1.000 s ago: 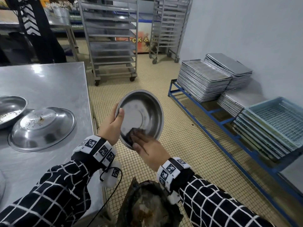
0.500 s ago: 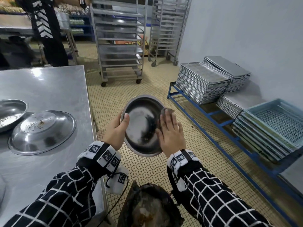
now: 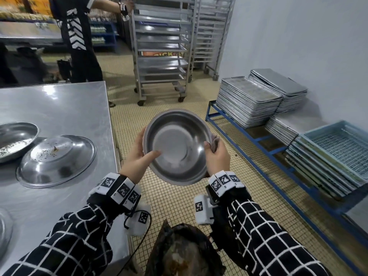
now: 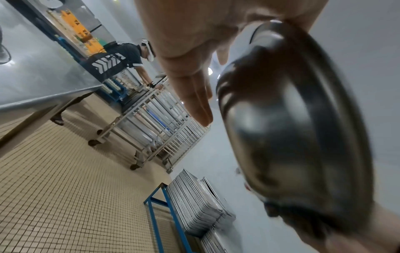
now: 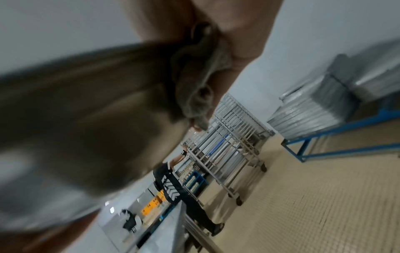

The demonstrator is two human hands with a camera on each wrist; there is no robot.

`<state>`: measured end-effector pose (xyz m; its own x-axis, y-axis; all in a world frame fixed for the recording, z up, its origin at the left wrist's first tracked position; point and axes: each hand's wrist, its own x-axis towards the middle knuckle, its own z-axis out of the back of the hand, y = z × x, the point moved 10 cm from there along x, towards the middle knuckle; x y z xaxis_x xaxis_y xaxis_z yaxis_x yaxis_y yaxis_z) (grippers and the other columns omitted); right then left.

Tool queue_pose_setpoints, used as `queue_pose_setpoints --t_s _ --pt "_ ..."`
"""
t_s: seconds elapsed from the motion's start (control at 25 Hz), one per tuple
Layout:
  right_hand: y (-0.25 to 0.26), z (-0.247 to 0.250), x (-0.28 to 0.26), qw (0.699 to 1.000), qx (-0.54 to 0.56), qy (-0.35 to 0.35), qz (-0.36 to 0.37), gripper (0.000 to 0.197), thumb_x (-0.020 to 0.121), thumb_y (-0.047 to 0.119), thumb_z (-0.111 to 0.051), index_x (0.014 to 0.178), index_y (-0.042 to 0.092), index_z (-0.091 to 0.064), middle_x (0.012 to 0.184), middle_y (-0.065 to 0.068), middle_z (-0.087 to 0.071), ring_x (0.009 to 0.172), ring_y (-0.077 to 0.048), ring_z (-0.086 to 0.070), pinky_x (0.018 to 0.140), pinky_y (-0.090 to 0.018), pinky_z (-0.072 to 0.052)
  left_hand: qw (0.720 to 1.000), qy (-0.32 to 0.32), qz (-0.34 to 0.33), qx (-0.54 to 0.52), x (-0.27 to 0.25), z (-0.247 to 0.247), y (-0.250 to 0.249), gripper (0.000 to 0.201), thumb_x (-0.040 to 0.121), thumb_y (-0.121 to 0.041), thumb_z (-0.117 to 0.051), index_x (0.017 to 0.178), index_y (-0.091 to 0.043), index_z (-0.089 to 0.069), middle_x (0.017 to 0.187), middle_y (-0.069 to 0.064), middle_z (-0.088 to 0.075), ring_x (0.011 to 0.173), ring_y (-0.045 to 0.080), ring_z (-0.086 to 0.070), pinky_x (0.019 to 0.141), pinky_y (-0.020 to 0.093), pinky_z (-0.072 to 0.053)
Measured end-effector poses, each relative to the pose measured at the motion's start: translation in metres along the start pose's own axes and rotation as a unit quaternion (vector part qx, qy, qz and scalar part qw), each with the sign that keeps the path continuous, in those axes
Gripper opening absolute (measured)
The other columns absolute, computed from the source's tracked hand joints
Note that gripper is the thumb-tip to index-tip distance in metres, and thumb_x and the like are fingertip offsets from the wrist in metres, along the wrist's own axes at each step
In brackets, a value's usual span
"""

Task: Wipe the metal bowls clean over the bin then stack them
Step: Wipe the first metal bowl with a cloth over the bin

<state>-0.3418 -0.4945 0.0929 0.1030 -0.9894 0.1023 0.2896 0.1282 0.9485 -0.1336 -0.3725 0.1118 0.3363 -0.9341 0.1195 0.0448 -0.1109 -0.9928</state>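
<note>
A metal bowl hangs above the floor, its shiny inside turned toward me. My left hand grips its left rim, thumb inside and fingers behind the bowl's outer wall. My right hand holds the right rim, thumb over the edge, and presses a dark grey cloth against the outside. In the right wrist view the cloth is bunched between my fingers and the blurred bowl. The bin with dark waste sits below my wrists.
On the steel table at left lie an upturned bowl with crumbs, a dirty bowl and part of another. Tray stacks and crates fill a blue rack on the right. A person stands by wheeled racks.
My right hand with the cloth has moved from inside the bowl to its right rim and outer side. The bowl has tipped so its inside faces me.
</note>
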Motion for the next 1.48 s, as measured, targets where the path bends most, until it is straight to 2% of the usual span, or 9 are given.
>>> queue_pose_setpoints --t_s 0.12,0.24,0.48,0.56,0.68,0.88,1.08,1.32,1.48 --pt "0.003 0.0 -0.011 0.999 0.034 -0.038 -0.001 0.019 0.096 0.03 -0.052 0.105 0.015 -0.052 0.088 0.011 -0.059 0.078 0.0 -0.057 0.062 -0.009 -0.039 0.999 -0.023 -0.006 0.024 -0.009 -0.004 0.0 0.053 0.088 -0.014 -0.063 0.123 -0.046 -0.038 0.112 -0.009 -0.057 0.095 0.002 -0.062 0.073 0.01 -0.051" --pt "-0.007 -0.011 -0.016 0.999 0.033 0.012 -0.028 0.019 0.098 0.036 -0.045 0.106 0.019 -0.049 0.092 0.004 -0.062 0.079 -0.006 -0.06 0.062 -0.017 -0.045 0.997 -0.072 0.017 0.024 -0.014 0.003 0.01 0.04 0.094 -0.01 -0.052 0.119 -0.039 -0.04 0.104 -0.013 -0.056 0.093 0.001 -0.057 0.066 0.006 -0.045" --pt "-0.039 -0.023 -0.026 0.981 -0.171 0.08 -0.042 0.03 0.101 0.034 -0.039 0.111 0.011 -0.057 0.09 0.001 -0.061 0.073 -0.007 -0.058 0.05 -0.01 -0.036 0.988 -0.112 0.05 0.098 -0.007 0.022 0.026 0.041 0.101 -0.016 -0.039 0.14 -0.027 -0.037 0.108 -0.007 -0.059 0.099 0.01 -0.058 0.081 0.022 -0.046" --pt "-0.032 -0.027 -0.031 0.985 -0.157 0.068 -0.003 0.026 0.099 0.028 -0.043 0.111 0.01 -0.058 0.099 0.0 -0.062 0.084 -0.009 -0.06 0.061 -0.012 -0.048 0.983 -0.106 0.054 0.14 -0.006 0.023 0.027 0.047 0.102 -0.025 -0.039 0.148 -0.029 -0.028 0.127 -0.002 -0.054 0.115 0.017 -0.053 0.099 0.032 -0.042" --pt "0.0 -0.065 -0.05 0.971 -0.173 0.122 0.112 0.03 0.098 0.029 -0.046 0.122 0.013 -0.053 0.12 -0.001 -0.052 0.106 -0.011 -0.053 0.096 -0.032 -0.05 0.982 -0.081 0.049 0.163 -0.008 0.011 0.017 0.047 0.103 -0.032 -0.035 0.149 -0.029 -0.024 0.125 -0.006 -0.047 0.115 0.013 -0.045 0.095 0.026 -0.033" --pt "0.004 -0.13 -0.118 0.867 -0.225 0.348 0.276 0.061 0.096 0.059 -0.021 0.148 0.028 -0.029 0.151 0.002 -0.036 0.135 -0.018 -0.038 0.111 -0.036 -0.032 0.98 -0.088 0.011 0.175 0.003 0.013 0.0 0.043 0.102 -0.04 -0.032 0.144 -0.03 -0.035 0.12 -0.015 -0.047 0.114 0.007 -0.041 0.094 0.025 -0.03" --pt "-0.02 -0.1 -0.077 0.786 -0.436 0.282 0.334 0.086 0.09 0.061 0.011 0.143 0.017 -0.04 0.147 -0.004 -0.042 0.143 -0.02 -0.024 0.119 -0.036 -0.011 0.982 -0.087 -0.001 0.17 0.007 0.024 0.008 0.027 0.102 -0.038 -0.034 0.126 -0.04 -0.048 0.101 -0.024 -0.058 0.096 0.001 -0.054 0.078 0.02 -0.041" --pt "-0.008 -0.112 -0.103 0.819 -0.359 0.321 0.312 0.072 0.093 0.06 -0.001 0.142 0.025 -0.041 0.148 0.002 -0.041 0.14 -0.019 -0.031 0.116 -0.039 -0.021 0.98 -0.069 0.011 0.187 0.016 0.03 0.012 0.04 0.098 -0.052 -0.034 0.129 -0.035 -0.052 0.11 -0.011 -0.062 0.108 0.015 -0.055 0.092 0.034 -0.042" --pt "-0.023 -0.087 -0.055 0.789 -0.497 0.216 0.291 0.068 0.095 0.058 0.001 0.152 0.023 -0.012 0.16 0.001 -0.008 0.147 -0.019 0.009 0.119 -0.044 0.004 0.989 -0.025 0.035 0.144 0.019 0.025 0.016 0.031 0.097 -0.049 -0.039 0.116 -0.037 -0.06 0.104 -0.008 -0.067 0.1 0.015 -0.062 0.085 0.034 -0.049"
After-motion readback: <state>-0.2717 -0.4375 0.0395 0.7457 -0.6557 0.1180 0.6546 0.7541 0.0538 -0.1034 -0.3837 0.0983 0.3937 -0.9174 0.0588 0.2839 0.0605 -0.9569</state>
